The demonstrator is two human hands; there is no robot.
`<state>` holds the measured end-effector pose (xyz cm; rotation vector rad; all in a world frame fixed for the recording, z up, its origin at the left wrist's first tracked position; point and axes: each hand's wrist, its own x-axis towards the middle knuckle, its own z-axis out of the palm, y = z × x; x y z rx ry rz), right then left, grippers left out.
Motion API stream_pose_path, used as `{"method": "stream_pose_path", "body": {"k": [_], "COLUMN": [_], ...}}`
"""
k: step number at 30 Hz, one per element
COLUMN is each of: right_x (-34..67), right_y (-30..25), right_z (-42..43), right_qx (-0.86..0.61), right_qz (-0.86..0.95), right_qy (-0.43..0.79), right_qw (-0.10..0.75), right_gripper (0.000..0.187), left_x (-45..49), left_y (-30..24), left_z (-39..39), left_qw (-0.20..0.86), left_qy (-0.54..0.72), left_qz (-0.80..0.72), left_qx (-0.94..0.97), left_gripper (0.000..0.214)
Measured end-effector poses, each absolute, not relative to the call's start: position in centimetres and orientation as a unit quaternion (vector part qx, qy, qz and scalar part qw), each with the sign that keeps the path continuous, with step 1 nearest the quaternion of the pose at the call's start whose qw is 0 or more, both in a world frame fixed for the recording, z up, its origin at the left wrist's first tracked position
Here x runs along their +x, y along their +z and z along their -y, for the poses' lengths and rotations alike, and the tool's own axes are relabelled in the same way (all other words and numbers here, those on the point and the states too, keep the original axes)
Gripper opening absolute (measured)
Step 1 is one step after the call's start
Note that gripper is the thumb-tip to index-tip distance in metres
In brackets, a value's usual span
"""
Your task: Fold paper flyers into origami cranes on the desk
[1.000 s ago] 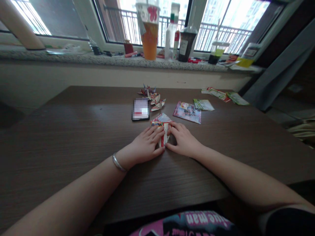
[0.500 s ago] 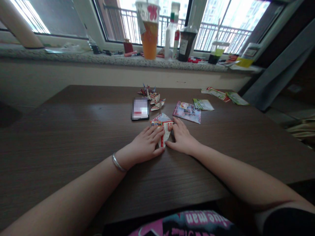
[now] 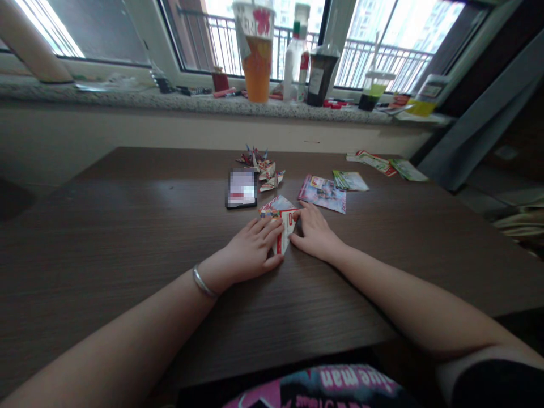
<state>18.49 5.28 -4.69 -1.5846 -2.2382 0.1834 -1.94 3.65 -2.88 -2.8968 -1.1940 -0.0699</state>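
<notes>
A folded piece of printed paper [image 3: 287, 228], white with red and coloured print, lies on the brown table in front of me. My left hand [image 3: 255, 247] rests flat across its left part, fingers stretched out, covering some of it. At the paper's right edge is my right hand [image 3: 317, 233], its fingers apart, with the thumb and fingertips touching the edge. Just beyond the paper stand several folded paper cranes [image 3: 272, 180] in a cluster. A phone [image 3: 241, 188] with a blurred screen lies left of them.
A pink-and-blue printed packet [image 3: 323, 194] and a stack of green-and-white cards [image 3: 351, 181] lie right of the paper. More printed strips [image 3: 376, 162] are at the table's far right. Cups, bottles and small items crowd the windowsill [image 3: 191, 105] behind.
My right thumb and fingers have shifted slightly up and right along the paper's right edge. My left hand stays flat in the same place.
</notes>
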Motion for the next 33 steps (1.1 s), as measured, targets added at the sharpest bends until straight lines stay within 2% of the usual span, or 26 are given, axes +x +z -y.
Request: {"method": "stream_pose_path", "body": {"k": [12,33], "right_x": [18.8,19.0], "right_y": [-4.3,-5.1], "right_z": [-6.4,-8.2], "right_qx": [-0.563,-0.601], "right_qz": [0.797,0.754], "right_qy": [0.036,0.029], "right_qw": [0.217,0.263], "right_gripper": [0.029,0.035], "left_x": [-1.9,-2.4], "left_y": [-3.3,-3.1], "left_z": [-3.8,-3.7], "left_qw": [0.009,0.009], "left_qy": [-0.047,-0.045], "left_qz": [0.365,0.348], "left_qx": [-0.93,-0.936], "left_gripper": [0.062,0.054]}}
